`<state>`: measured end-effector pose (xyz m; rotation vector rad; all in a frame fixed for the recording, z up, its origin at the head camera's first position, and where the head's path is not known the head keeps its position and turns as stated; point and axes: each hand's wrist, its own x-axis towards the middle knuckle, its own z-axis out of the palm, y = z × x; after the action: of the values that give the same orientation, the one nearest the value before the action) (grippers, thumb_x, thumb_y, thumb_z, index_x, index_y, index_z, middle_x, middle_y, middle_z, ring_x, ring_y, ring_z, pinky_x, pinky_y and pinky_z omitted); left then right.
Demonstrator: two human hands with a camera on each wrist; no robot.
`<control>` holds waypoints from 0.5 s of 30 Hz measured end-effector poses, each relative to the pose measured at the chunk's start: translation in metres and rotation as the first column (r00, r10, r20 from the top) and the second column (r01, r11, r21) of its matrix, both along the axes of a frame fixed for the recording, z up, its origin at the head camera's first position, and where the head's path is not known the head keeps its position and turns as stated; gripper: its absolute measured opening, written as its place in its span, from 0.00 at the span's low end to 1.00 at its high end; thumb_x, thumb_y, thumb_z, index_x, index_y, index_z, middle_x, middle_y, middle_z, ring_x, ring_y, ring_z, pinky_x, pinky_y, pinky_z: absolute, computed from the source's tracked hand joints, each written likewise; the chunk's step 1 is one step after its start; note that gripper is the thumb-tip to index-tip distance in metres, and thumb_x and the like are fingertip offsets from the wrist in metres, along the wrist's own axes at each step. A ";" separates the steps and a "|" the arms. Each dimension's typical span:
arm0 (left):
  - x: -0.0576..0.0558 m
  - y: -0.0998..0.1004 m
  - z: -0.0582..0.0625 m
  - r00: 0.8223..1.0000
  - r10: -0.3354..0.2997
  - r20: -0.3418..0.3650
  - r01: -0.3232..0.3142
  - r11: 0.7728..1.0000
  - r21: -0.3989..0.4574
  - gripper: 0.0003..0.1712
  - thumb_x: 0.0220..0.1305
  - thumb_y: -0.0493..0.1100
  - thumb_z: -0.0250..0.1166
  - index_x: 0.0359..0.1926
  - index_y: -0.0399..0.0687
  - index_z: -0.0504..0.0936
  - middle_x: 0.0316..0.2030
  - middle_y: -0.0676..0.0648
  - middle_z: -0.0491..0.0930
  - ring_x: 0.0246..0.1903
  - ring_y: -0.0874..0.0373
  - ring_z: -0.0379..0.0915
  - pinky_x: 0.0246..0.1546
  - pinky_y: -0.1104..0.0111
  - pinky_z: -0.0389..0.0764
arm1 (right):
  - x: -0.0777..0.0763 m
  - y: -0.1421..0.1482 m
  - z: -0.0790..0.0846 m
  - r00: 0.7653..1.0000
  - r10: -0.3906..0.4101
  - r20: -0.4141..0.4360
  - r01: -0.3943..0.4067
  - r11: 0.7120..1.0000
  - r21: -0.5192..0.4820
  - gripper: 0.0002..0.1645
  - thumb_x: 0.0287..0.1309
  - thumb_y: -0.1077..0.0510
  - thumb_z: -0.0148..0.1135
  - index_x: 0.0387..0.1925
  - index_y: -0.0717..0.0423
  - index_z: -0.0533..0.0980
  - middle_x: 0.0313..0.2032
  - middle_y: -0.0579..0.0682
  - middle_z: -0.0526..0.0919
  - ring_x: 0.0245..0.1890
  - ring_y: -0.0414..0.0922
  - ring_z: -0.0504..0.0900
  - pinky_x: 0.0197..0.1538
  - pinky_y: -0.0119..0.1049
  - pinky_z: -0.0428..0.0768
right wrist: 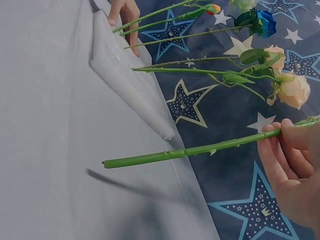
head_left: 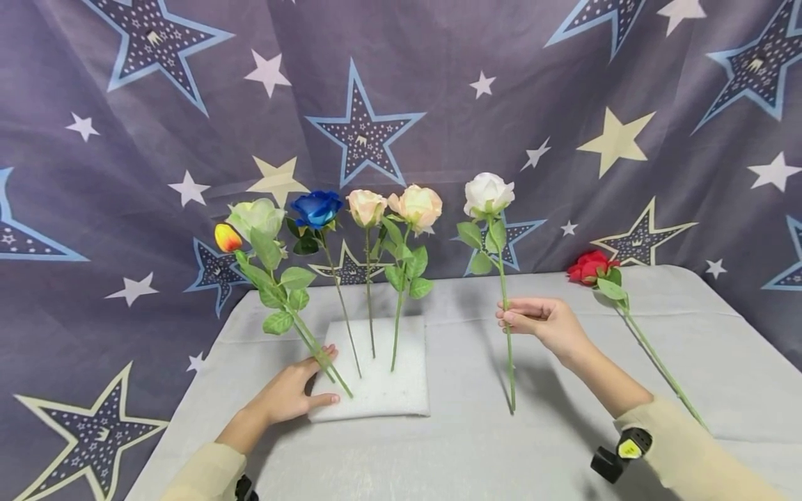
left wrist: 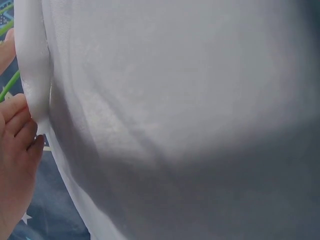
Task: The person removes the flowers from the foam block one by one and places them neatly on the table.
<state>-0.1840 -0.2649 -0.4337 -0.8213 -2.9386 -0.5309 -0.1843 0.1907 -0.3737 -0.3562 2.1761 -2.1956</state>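
My right hand (head_left: 544,324) pinches the stem of a white rose (head_left: 489,195) between thumb and fingers, holding it upright to the right of the foam. In the right wrist view the bare lower stem (right wrist: 145,159) hangs over the cloth, its shadow apart from it. At the left edge of a white foam block (head_left: 401,396) rests my left hand (head_left: 291,393), thumb and fingers spread along it. Standing in the foam are a blue rose (head_left: 317,209), two peach roses (head_left: 416,207), a pale green rose (head_left: 258,219) and a yellow-orange tulip bud (head_left: 227,238), the last two leaning left.
A red rose (head_left: 590,268) lies on the right of the cloth-covered table (head_left: 464,452), its stem pointing toward the front right. Behind the table hangs a dark curtain (head_left: 438,56) printed with stars. The right forearm casts a shadow on the cloth.
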 end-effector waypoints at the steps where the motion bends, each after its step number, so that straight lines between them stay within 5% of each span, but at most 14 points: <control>1: 0.000 0.000 0.000 1.000 -0.002 -0.002 0.002 1.000 0.000 0.48 0.50 0.62 0.67 0.67 0.43 0.64 0.66 0.40 0.64 0.64 0.43 0.62 0.65 0.51 0.65 | 0.000 0.002 -0.001 1.000 -0.003 0.003 0.003 1.000 0.002 0.24 0.55 0.64 0.64 0.51 0.75 0.73 0.34 0.37 0.87 0.35 0.37 0.86 0.42 0.34 0.85; 11: 0.001 0.000 0.001 1.000 0.004 0.005 -0.004 1.000 0.001 0.47 0.50 0.62 0.67 0.67 0.43 0.64 0.66 0.41 0.65 0.65 0.43 0.62 0.65 0.51 0.64 | 0.006 0.019 -0.006 0.999 -0.024 0.024 0.024 0.999 0.024 0.25 0.57 0.64 0.62 0.53 0.77 0.71 0.34 0.37 0.87 0.35 0.36 0.86 0.42 0.32 0.85; 15: 0.001 -0.001 0.000 1.000 0.010 0.002 -0.010 1.000 0.004 0.48 0.50 0.63 0.67 0.67 0.44 0.64 0.66 0.41 0.65 0.64 0.43 0.62 0.65 0.51 0.64 | 0.010 0.027 -0.008 0.999 -0.027 0.020 0.027 1.000 0.007 0.19 0.57 0.64 0.62 0.50 0.69 0.76 0.34 0.37 0.87 0.36 0.35 0.86 0.41 0.31 0.85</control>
<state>-0.1832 -0.2654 -0.4337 -0.8052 -2.9413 -0.5371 -0.1748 0.2176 -0.3813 -0.3051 2.1900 -2.1952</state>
